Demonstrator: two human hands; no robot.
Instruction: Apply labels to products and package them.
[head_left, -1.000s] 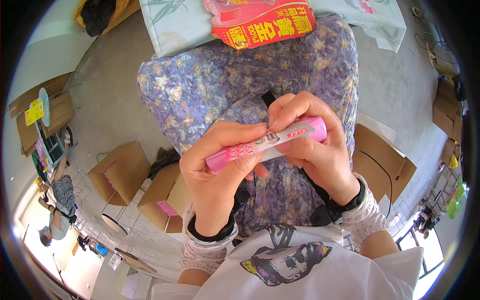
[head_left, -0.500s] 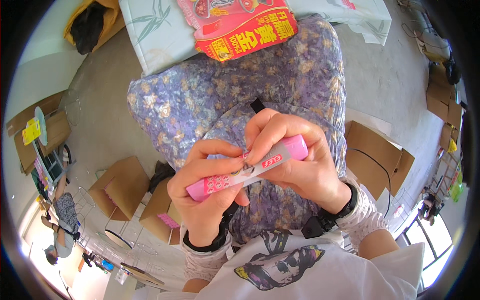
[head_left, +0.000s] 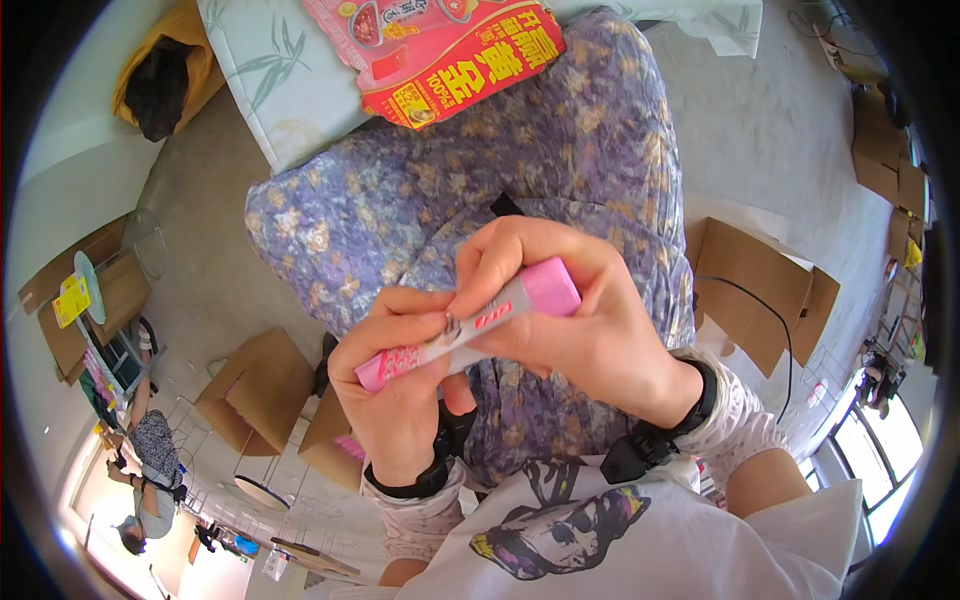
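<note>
Pink slim box (head_left: 470, 325) pinched at both ends, left hand (head_left: 400, 400) gripping the lower end, right hand (head_left: 570, 320) curled over the upper end, flowered lap (head_left: 400, 220) beneath, red packet (head_left: 450, 50) beyond.

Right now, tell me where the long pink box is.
In the head view the long pink box sits at centre, held by both hands, left hand at its lower-left end, right hand at the upper-right, above the floral-skirted lap.
</note>
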